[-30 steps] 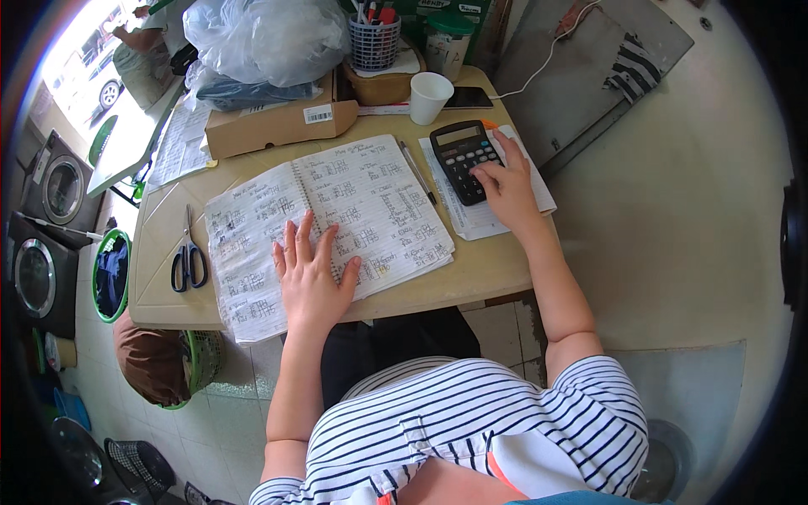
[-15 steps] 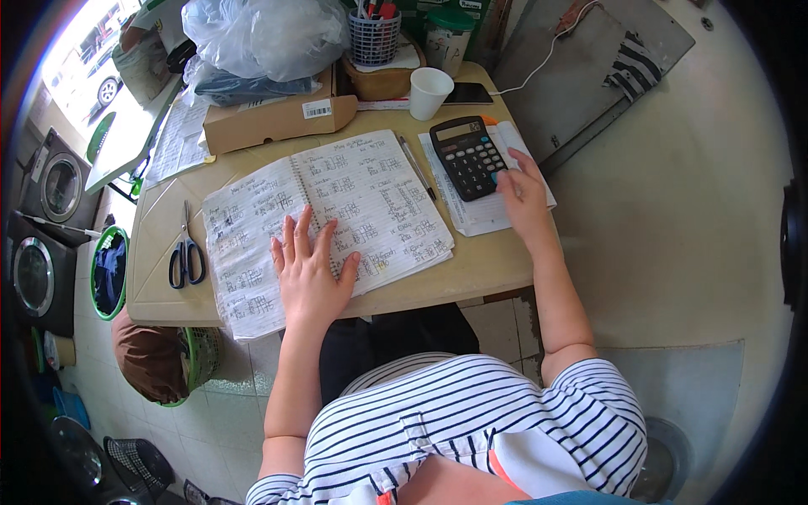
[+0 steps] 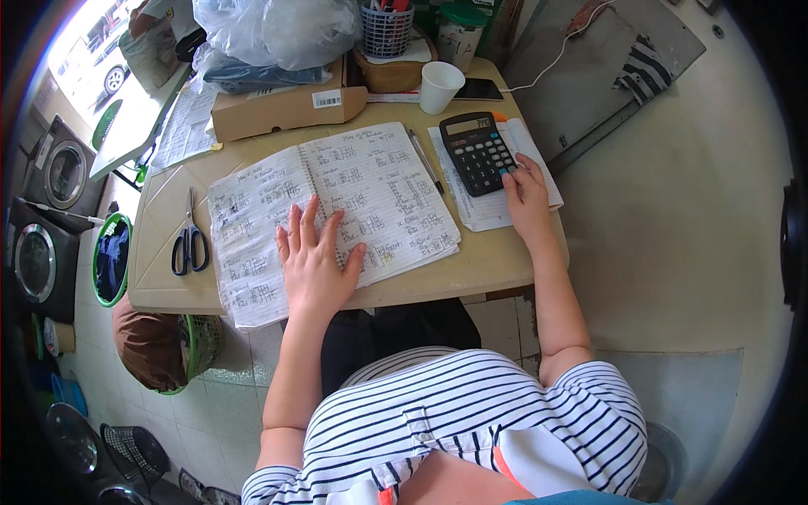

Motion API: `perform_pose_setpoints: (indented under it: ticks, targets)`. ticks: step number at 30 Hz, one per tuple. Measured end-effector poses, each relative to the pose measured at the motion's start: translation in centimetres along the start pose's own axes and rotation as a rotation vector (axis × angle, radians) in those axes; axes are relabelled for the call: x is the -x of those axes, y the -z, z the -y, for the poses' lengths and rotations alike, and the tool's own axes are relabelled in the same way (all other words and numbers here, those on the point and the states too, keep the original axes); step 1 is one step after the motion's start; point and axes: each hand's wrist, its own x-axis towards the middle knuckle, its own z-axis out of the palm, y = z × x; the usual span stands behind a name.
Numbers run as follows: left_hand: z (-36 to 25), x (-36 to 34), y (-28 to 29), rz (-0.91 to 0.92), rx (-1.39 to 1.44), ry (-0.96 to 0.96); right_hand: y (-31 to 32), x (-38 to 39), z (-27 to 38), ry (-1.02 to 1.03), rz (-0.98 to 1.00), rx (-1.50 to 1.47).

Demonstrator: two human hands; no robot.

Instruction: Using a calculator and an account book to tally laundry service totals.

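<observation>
A spiral notebook (image 3: 387, 181) with handwritten pages lies spread on the table. My left hand (image 3: 320, 265) rests flat across its lower middle, fingers apart. At the right, a black calculator (image 3: 475, 151) sits on some white papers (image 3: 484, 216). My right hand (image 3: 528, 200) is at the calculator's lower right corner, thumb on the keys and fingers loosely stretched beside its edge; nothing is lifted. A pen (image 3: 425, 160) lies between the notebook and the papers. Dark-handled scissors (image 3: 190, 240) lie left of the notebook.
Along the table's back stand a cardboard box (image 3: 286, 114) under a plastic bag (image 3: 278, 34), a white cup (image 3: 440, 87), a pen basket (image 3: 386, 32) and a green-lidded jar (image 3: 462, 38). A phone (image 3: 478, 89) lies behind the calculator. Laundry baskets (image 3: 200, 347) stand left of the table.
The view has shifted slightly. My right hand's fingers have moved from above the calculator's keys to its lower right edge. The calculator's display has changed. My left hand stays on the notebook.
</observation>
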Motion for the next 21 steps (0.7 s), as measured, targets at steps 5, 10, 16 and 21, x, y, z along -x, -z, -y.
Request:
perform_pose_setpoints:
  ticks: [5, 10, 16, 21]
  targets:
    - [0.2, 0.1, -0.1, -0.006, 0.005, -0.003, 0.1, 0.1, 1.3, -0.058, 0.043, -0.079]
    - [0.1, 0.1, 0.0, -0.001, -0.001, -0.001, 0.0, 0.1, 1.1, -0.012, 0.079, -0.064]
    - [0.2, 0.3, 0.0, 0.006, 0.003, 0.008, 0.2, -0.2, 3.3, 0.045, 0.099, -0.082]
    - [0.1, 0.2, 0.0, 0.007, -0.006, 0.007, -0.5, -0.3, 3.9, 0.136, 0.139, 0.095]
